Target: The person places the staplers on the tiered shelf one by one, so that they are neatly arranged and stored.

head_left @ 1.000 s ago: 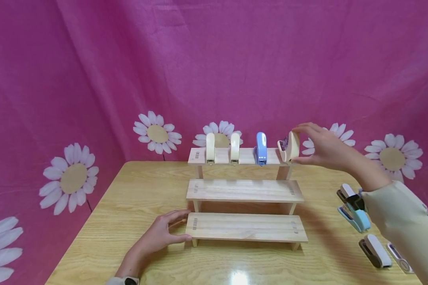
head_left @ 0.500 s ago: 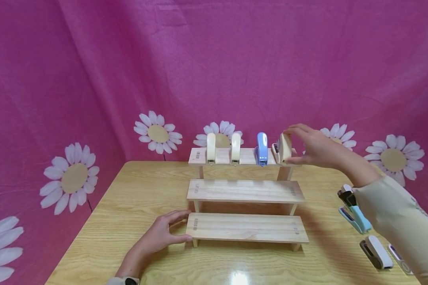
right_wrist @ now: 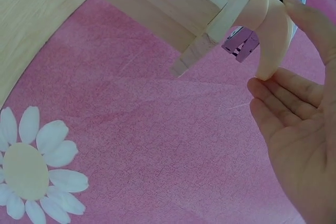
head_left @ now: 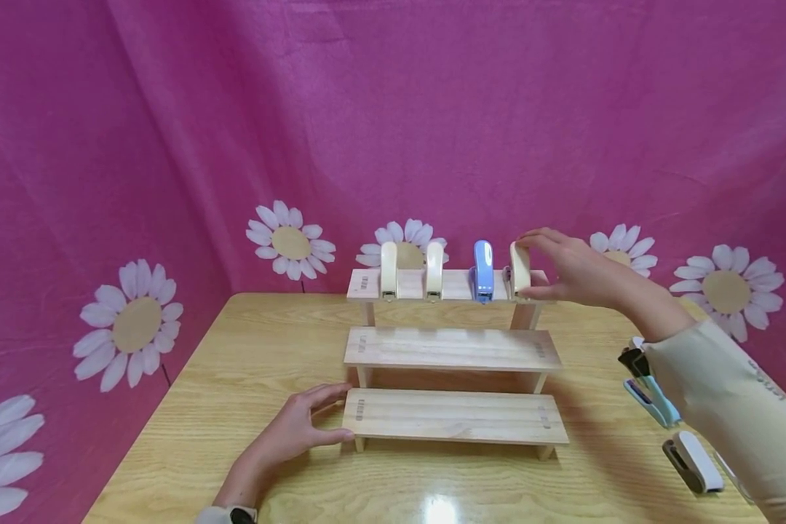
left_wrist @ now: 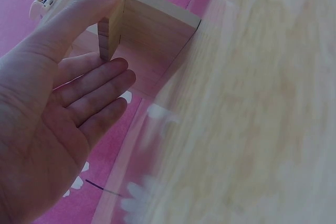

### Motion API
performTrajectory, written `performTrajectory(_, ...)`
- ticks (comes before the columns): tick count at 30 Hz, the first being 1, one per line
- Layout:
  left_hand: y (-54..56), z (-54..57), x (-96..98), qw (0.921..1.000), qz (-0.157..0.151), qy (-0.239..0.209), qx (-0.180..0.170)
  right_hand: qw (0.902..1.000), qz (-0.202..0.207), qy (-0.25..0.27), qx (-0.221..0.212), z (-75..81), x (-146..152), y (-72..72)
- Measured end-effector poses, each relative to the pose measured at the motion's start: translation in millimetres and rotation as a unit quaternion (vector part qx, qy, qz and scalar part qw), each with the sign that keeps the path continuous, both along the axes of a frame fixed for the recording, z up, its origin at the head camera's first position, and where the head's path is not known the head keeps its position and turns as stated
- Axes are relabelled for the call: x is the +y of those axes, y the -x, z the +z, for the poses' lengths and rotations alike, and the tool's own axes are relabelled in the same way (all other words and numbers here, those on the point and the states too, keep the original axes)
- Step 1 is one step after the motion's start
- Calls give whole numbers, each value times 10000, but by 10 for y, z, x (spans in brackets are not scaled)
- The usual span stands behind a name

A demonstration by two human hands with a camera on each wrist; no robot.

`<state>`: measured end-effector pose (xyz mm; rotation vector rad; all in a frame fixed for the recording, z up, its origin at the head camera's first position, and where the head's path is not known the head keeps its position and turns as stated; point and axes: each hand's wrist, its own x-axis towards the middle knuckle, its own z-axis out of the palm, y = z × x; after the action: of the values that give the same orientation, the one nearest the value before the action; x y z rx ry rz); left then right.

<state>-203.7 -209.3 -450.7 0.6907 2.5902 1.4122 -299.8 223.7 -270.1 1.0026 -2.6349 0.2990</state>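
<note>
In the head view, my right hand [head_left: 579,273] pinches a cream stapler [head_left: 519,271] between thumb and fingers at the right end of the top tier. The stapler stands upright on the board, beside a blue stapler [head_left: 483,271]. Two more cream staplers, one left [head_left: 389,271] and one nearer the middle [head_left: 434,271], stand further along that tier. My left hand [head_left: 295,428] grips the left end of the bottom tier of the wooden display stand [head_left: 455,416], thumb on the near edge and fingers at the far edge. The right wrist view shows my fingertips on the cream stapler's [right_wrist: 275,38] curved back.
The middle tier [head_left: 452,348] of the stand bears nothing. On the table's right side lie a light-blue stapler [head_left: 655,402], a white-and-grey stapler [head_left: 694,462] and a dark one [head_left: 634,359], partly behind my right sleeve [head_left: 720,393]. A pink flowered cloth [head_left: 393,109] hangs behind.
My right hand has moved left with the cream stapler and turned it from slanted to facing forward, in line with the others. My left hand has stayed on the bottom tier.
</note>
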Motion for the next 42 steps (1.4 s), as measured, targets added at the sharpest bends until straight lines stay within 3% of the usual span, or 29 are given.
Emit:
performTrajectory(8,2,4,3,10000,4,30,58,9977,-501,223,-394,2,82,-79)
performTrajectory(18,1,4,5,9999,24,94,76,9946,-748,693,-172,-150,568,-271)
performTrajectory(26,1,-10,7,10000,65,25,44,9937,-851,732,-10,-404,985,-443)
performTrajectory(34,10,-25,10,10000,33,-43,63,9940,-760,410,667,-808,1423,-538)
performTrajectory(42,-1,-10,7,9999,72,40,59,9940,-822,139,706,-1149,1696,-655)
